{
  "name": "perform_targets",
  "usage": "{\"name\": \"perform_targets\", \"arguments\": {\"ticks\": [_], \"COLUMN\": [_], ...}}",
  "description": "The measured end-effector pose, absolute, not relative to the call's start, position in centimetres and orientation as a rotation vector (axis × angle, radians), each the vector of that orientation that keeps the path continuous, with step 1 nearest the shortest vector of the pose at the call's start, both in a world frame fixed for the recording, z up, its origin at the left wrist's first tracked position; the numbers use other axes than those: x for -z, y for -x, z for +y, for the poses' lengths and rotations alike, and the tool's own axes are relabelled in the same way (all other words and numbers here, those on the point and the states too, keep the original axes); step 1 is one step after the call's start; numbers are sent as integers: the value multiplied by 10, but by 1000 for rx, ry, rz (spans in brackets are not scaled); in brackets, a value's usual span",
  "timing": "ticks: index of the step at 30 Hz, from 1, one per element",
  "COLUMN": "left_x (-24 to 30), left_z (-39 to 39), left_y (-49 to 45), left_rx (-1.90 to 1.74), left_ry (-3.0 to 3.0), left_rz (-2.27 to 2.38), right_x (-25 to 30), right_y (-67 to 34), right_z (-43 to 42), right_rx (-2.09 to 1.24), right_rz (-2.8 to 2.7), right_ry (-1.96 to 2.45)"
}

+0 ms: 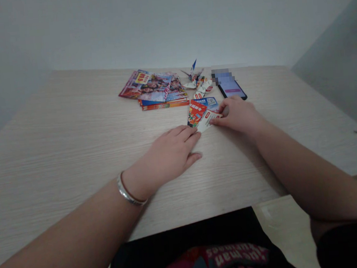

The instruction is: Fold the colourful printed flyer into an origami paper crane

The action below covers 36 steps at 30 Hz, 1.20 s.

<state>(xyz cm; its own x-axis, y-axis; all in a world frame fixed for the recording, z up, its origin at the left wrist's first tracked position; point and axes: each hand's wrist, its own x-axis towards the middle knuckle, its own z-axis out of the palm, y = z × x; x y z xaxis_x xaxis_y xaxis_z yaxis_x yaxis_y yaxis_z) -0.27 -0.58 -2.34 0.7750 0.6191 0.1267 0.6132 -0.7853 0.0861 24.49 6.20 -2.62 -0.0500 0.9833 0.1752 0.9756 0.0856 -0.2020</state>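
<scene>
A printed sheet of paper [198, 112], partly folded, lies on the table, with red, blue and white faces showing and a QR code on the blue part. My left hand [175, 151] rests flat on the table, its fingertips on the paper's near left corner and its thumb stretched out. With thumb and forefinger, my right hand [237, 114] pinches the white flap at the paper's right side. Just behind the paper sit folded paper cranes [196, 79], their wings overlapping so that I cannot tell them fully apart.
A stack of colourful flyers [154, 86] lies behind and left of the paper. To the right of the cranes is a phone [232, 85] with its screen lit. The pale wooden table [56, 132] meets a wall [156, 23] at its far edge.
</scene>
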Motion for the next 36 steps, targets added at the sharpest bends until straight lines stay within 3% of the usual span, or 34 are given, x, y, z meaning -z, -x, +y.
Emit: {"name": "perform_targets", "arguments": {"ticks": [16,21,26,36], "left_x": [24,26,23,8], "left_z": [-5,-4,-5,-5], "left_y": [4,5,5,23], "left_rx": [-198,-220,-135,-84], "left_ry": [-2910,-2914,-2889,-2913], "left_rz": [1025,1025,1058,1052], "right_x": [17,19,30,35], "right_y": [-280,-264,-236,-245], "right_z": [73,60,53,56], "right_rx": [-419,-179,-309,-244], "right_rz": [-1942,-2067,-2473,-2510], "right_ry": [2079,1561,986,938]}}
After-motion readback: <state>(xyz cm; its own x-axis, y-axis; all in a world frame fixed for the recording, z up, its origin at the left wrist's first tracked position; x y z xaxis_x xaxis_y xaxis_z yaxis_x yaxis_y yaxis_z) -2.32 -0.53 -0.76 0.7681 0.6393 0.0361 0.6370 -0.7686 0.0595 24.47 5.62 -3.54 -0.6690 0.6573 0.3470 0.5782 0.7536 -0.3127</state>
